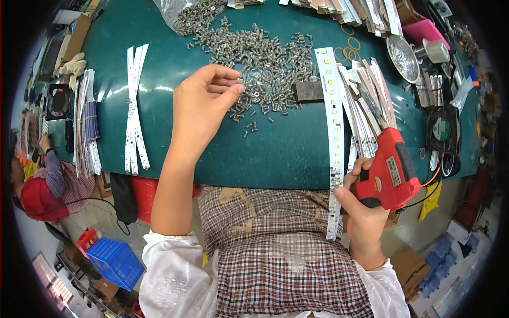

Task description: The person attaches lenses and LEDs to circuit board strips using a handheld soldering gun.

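My left hand (204, 106) is at the near edge of a spread heap of small metal screw-like pieces (265, 58). Its thumb and forefinger come together in a pinch, and I cannot make out what, if anything, is between the tips. My right hand (366, 212) grips a red soldering gun (389, 169), whose tip points away and to the left. The same hand's thumb presses against a long white LED strip board (333, 106), held upright along the view. The strip's far part passes by a dark rectangular block (309, 91) on the green table (254, 153).
Several white LED strips (134, 111) lie crossed at left, beside a bundled stack (86, 122). More strips (366, 100) lie right, near rubber bands (350, 53), a metal dish (403, 58) and a black fan (442, 130). Another person (50, 183) sits at far left; a blue crate (114, 262) stands below.
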Action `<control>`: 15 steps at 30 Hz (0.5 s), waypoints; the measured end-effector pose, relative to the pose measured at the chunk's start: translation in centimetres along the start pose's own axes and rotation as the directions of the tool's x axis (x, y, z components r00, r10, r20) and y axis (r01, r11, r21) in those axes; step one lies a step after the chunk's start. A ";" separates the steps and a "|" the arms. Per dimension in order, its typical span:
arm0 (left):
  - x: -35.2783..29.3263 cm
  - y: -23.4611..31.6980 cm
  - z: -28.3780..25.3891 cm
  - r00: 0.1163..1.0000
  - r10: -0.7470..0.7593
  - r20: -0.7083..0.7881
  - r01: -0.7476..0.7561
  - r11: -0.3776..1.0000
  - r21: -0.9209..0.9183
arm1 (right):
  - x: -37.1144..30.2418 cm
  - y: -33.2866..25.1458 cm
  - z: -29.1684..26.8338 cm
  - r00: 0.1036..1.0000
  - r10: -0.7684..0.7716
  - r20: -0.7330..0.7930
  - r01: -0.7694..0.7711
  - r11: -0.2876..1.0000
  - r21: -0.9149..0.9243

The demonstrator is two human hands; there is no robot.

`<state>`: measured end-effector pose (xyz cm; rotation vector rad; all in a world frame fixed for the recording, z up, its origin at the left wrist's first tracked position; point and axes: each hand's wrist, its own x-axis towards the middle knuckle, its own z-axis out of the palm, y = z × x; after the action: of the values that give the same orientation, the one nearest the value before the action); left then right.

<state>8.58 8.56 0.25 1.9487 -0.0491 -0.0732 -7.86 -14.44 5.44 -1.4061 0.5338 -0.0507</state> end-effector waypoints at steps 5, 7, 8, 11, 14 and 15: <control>-2.0 1.5 0.7 0.982 -0.098 0.163 0.151 0.922 -0.356 | 0.4 0.5 0.7 0.999 0.026 -0.025 -0.027 1.000 -0.005; -3.1 1.5 1.3 0.948 -0.147 0.282 0.272 0.835 -0.478 | 0.8 1.0 1.1 1.000 0.019 -0.020 -0.019 1.000 0.005; -3.6 1.9 1.7 0.935 -0.164 0.314 0.308 0.814 -0.492 | 1.0 1.1 1.4 1.000 0.014 -0.026 -0.014 1.000 0.002; -4.8 2.6 2.8 0.908 -0.181 0.379 0.373 0.760 -0.532 | 1.5 1.4 2.2 0.998 -0.062 0.008 0.061 0.995 0.078; -5.7 2.9 3.5 0.881 -0.190 0.433 0.432 0.698 -0.572 | 1.7 1.7 2.5 1.000 -0.012 0.024 0.011 0.997 0.070; -5.8 2.9 3.9 0.876 -0.196 0.440 0.444 0.682 -0.581 | 1.7 2.0 2.4 0.999 -0.016 0.035 0.014 0.998 0.060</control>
<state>2.48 4.31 1.66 1.1684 0.0905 -0.6001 -5.94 -12.46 3.17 -1.3507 0.4886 -0.0533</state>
